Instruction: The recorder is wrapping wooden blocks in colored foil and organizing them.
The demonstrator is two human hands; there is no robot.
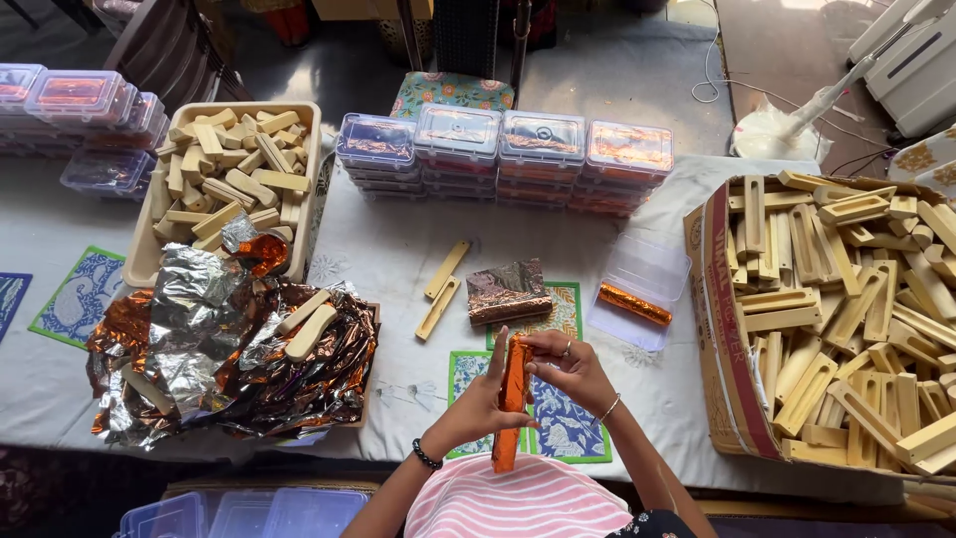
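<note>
Above the table [398,249], left hand [476,406] and right hand [568,367] both gripped the upright copper-foil-wrapped stick [512,399], pressing its wrap flat.

Copper-orange foil stick [511,403], pale yellow wooden pieces [846,319], blue-and-white floral mats [568,423] edged green, pink-and-white striped top [518,503].
</note>
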